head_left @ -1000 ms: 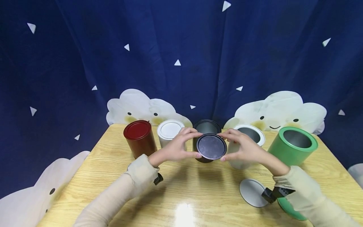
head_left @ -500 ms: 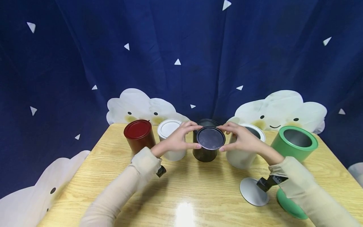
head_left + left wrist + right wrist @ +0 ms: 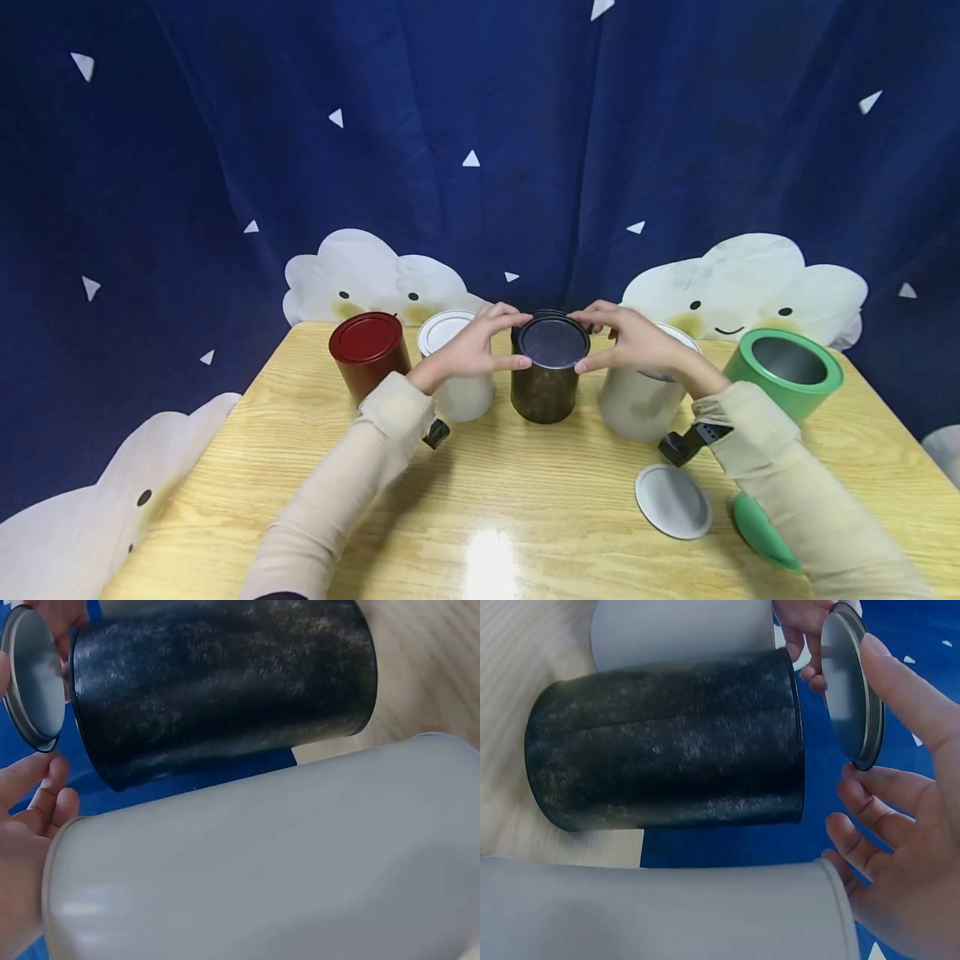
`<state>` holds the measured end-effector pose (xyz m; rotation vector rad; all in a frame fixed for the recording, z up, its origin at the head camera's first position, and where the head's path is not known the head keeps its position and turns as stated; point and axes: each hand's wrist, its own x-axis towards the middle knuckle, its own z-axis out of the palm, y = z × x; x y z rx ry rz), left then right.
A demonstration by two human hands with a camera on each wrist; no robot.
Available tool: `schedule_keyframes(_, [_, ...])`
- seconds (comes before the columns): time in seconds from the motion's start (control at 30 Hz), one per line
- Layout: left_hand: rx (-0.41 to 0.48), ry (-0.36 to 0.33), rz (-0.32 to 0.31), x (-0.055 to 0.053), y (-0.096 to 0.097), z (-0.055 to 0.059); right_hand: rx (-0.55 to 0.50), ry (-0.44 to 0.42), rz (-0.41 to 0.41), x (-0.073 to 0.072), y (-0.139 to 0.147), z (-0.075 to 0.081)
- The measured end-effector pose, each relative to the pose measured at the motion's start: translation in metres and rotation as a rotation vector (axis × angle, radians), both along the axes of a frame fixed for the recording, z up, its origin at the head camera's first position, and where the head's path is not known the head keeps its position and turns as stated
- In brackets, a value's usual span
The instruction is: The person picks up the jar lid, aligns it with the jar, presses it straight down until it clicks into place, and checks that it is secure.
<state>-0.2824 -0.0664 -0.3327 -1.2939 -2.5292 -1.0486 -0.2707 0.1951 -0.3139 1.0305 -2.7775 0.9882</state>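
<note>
Both hands hold a round black lid (image 3: pixel 555 342) level over the black can (image 3: pixel 543 396) in the middle of the row. My left hand (image 3: pixel 480 346) pinches the lid's left edge between thumb and fingers. At the opposite edge my right hand (image 3: pixel 633 340) grips it the same way. In the right wrist view a gap separates the lid (image 3: pixel 847 690) from the rim of the upright can (image 3: pixel 667 742). The lid's pale inner face points toward the can. The left wrist view shows the same gap, with a white can (image 3: pixel 262 855) close beside my left hand (image 3: pixel 19 877).
Left of the black can stand a lidded white can (image 3: pixel 467 396) and a lidded red can (image 3: pixel 375 379). To the right are another white can (image 3: pixel 637 408) and an open green can (image 3: pixel 783 387). A grey lid (image 3: pixel 673 502) and green lid (image 3: pixel 765 533) lie on the wooden table (image 3: pixel 420 533).
Both hands have carried the black lid away from me, from in front of the black can to over its mouth. The cans and the loose lids have stayed put.
</note>
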Motion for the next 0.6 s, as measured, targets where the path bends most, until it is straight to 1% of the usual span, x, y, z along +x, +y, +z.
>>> schedule_keyframes(0.13, [-0.019,-0.022,0.008,-0.006,0.001,0.001,0.014,-0.020,-0.022,-0.008,0.001,-0.002])
schedule_keyframes(0.2, [-0.023,-0.032,0.011,-0.008,0.001,0.001,0.023,-0.021,-0.030,-0.011,0.001,-0.002])
schedule_keyframes(0.33, [-0.041,-0.041,0.014,-0.013,0.002,0.001,0.034,-0.050,-0.046,-0.015,0.000,-0.001])
schedule_keyframes(0.47, [-0.088,-0.029,0.028,-0.016,0.002,0.001,0.042,-0.069,-0.048,-0.019,-0.001,0.000])
schedule_keyframes(0.6, [-0.169,-0.002,0.065,-0.019,0.002,0.003,0.048,-0.070,-0.038,-0.025,-0.002,-0.001])
